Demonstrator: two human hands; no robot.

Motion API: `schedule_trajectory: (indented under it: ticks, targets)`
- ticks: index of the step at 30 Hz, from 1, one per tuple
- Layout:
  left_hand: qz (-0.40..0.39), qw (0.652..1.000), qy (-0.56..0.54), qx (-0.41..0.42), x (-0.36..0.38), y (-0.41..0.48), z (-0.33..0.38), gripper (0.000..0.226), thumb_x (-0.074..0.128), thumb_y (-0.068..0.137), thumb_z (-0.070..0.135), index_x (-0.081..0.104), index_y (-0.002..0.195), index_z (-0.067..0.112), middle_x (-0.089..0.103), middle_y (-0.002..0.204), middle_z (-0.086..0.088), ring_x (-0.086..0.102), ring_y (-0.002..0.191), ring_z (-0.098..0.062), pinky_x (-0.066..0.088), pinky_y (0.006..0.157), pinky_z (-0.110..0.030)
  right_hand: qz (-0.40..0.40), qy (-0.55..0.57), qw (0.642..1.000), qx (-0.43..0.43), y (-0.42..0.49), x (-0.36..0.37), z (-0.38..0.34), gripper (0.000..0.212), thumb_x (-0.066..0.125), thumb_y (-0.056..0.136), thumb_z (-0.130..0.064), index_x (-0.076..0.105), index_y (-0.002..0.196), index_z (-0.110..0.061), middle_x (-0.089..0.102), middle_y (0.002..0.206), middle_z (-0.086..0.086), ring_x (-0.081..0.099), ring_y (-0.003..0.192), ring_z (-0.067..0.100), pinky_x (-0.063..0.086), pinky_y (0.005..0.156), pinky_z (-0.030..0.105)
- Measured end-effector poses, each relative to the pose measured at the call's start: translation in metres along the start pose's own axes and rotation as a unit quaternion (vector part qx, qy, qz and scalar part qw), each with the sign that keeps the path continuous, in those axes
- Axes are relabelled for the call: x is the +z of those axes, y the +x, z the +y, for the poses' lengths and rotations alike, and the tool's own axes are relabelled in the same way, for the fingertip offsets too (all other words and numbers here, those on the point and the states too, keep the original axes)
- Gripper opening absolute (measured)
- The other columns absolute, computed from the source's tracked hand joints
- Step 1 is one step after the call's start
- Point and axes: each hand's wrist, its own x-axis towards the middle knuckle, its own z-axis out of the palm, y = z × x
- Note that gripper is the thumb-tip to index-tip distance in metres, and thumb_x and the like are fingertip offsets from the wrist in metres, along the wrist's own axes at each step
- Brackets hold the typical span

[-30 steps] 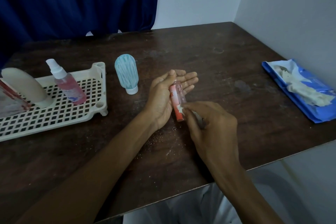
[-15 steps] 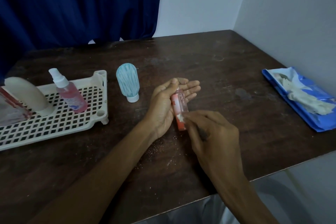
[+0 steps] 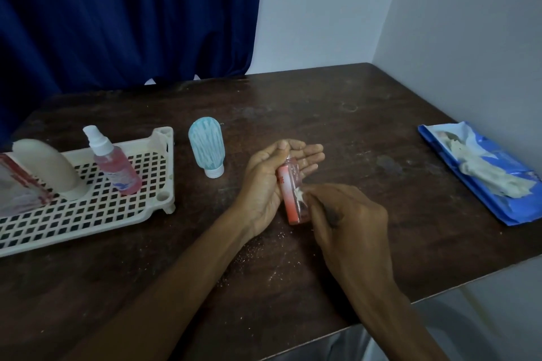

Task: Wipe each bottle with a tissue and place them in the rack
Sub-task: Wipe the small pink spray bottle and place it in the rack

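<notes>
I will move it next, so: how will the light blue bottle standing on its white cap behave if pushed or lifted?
The blue bottle stands on a cap narrower than its body, so a push near the top would probably tip it. It looks plastic, likely light. Fallen, its rounded body might roll.

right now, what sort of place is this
Probably a corner of a home room used as a work spot: a worn dark wooden table set against bare white walls, a dark blue curtain behind it, and a white plastic rack holding a pink spray bottle.
</notes>
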Motion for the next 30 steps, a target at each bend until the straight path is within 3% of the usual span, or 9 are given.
schedule_trajectory:
  ticks: [3, 6, 9, 12, 15, 18, 25, 28, 30]
  targets:
    - [0.001, 1.000, -0.001, 0.004, 0.000, 0.000, -0.001, 0.029, 0.036, 0.106, 0.016, 0.058, 0.103, -0.003, 0.070, 0.113, -0.026, 0.070, 0.105, -0.032, 0.057, 0.092, -0.034, 0.006, 0.014, 1.000, 0.006, 0.010, 0.006, -0.005, 0.014, 0.062, 0.087, -0.011, 0.075, 0.084, -0.010, 0.071, 0.081, 0.000, 0.064, 0.076, 0.015, 0.048, 0.070, 0.022]
    - [0.004, 1.000, -0.015, 0.000, 0.001, 0.000, -0.001, 0.029, 0.036, 0.106, 0.015, 0.058, 0.101, -0.002, 0.071, 0.111, -0.025, 0.071, 0.103, -0.031, 0.058, 0.087, -0.032, -0.001, 0.009, 1.000, -0.011, 0.011, 0.007, -0.013, 0.026, 0.054, 0.093, -0.024, 0.077, 0.087, -0.013, 0.070, 0.082, -0.003, 0.063, 0.076, 0.013, 0.048, 0.069, 0.021]
    - [0.005, 1.000, -0.015, 0.001, 0.002, 0.000, -0.001, 0.028, 0.036, 0.106, 0.015, 0.058, 0.100, -0.002, 0.071, 0.110, -0.025, 0.072, 0.101, -0.030, 0.058, 0.086, -0.031, -0.006, -0.003, 1.000, -0.021, 0.005, 0.003, -0.009, 0.018, 0.061, 0.090, -0.019, 0.078, 0.093, -0.013, 0.072, 0.089, -0.002, 0.063, 0.080, 0.010, 0.048, 0.074, 0.017]
    - [-0.004, 1.000, -0.003, 0.004, 0.001, 0.002, 0.001, 0.027, 0.038, 0.106, 0.015, 0.058, 0.100, -0.001, 0.071, 0.111, -0.024, 0.072, 0.102, -0.030, 0.058, 0.088, -0.032, -0.004, -0.010, 1.000, -0.003, 0.009, 0.004, -0.001, 0.008, 0.072, 0.084, -0.005, 0.077, 0.083, -0.012, 0.071, 0.084, -0.002, 0.064, 0.078, 0.012, 0.048, 0.072, 0.018]
    - [-0.009, 1.000, 0.001, 0.003, 0.001, 0.002, 0.003, 0.027, 0.038, 0.106, 0.016, 0.058, 0.100, -0.001, 0.072, 0.110, -0.023, 0.071, 0.102, -0.029, 0.058, 0.085, -0.033, 0.016, -0.003, 1.000, 0.004, 0.022, 0.010, -0.005, 0.013, 0.064, 0.086, -0.012, 0.073, 0.078, -0.009, 0.068, 0.077, -0.001, 0.063, 0.073, 0.015, 0.047, 0.066, 0.024]
    - [-0.004, 1.000, 0.002, 0.003, 0.001, 0.001, 0.003, 0.027, 0.038, 0.106, 0.017, 0.058, 0.100, 0.000, 0.072, 0.111, -0.023, 0.071, 0.104, -0.029, 0.058, 0.085, -0.033, 0.009, 0.009, 1.000, -0.025, 0.023, 0.012, -0.015, 0.022, 0.058, 0.092, -0.021, 0.077, 0.087, -0.012, 0.070, 0.083, -0.003, 0.062, 0.077, 0.011, 0.048, 0.070, 0.018]
    - [-0.013, 1.000, 0.021, 0.011, 0.001, 0.002, 0.005, 0.027, 0.037, 0.106, 0.016, 0.058, 0.103, -0.001, 0.071, 0.113, -0.024, 0.070, 0.106, -0.032, 0.057, 0.091, -0.034, 0.000, 0.005, 1.000, -0.002, 0.022, 0.003, -0.001, 0.020, 0.057, 0.088, -0.017, 0.073, 0.077, -0.011, 0.068, 0.076, -0.003, 0.062, 0.072, 0.013, 0.047, 0.066, 0.024]
    - [-0.011, 1.000, 0.012, 0.005, 0.002, -0.001, 0.005, 0.026, 0.037, 0.106, 0.016, 0.058, 0.101, 0.001, 0.071, 0.111, -0.023, 0.071, 0.104, -0.029, 0.058, 0.086, -0.034, -0.001, 0.009, 1.000, 0.009, 0.029, 0.009, -0.004, 0.012, 0.066, 0.088, -0.010, 0.075, 0.082, -0.013, 0.069, 0.077, -0.004, 0.062, 0.074, 0.012, 0.045, 0.067, 0.019]
    - [-0.011, 1.000, 0.009, 0.002, 0.002, -0.001, 0.005, 0.027, 0.037, 0.106, 0.017, 0.058, 0.101, 0.001, 0.072, 0.111, -0.023, 0.071, 0.104, -0.029, 0.058, 0.083, -0.033, 0.006, 0.014, 1.000, -0.005, 0.029, 0.010, -0.010, 0.021, 0.057, 0.093, -0.020, 0.077, 0.087, -0.014, 0.070, 0.082, -0.005, 0.061, 0.076, 0.009, 0.044, 0.071, 0.012]
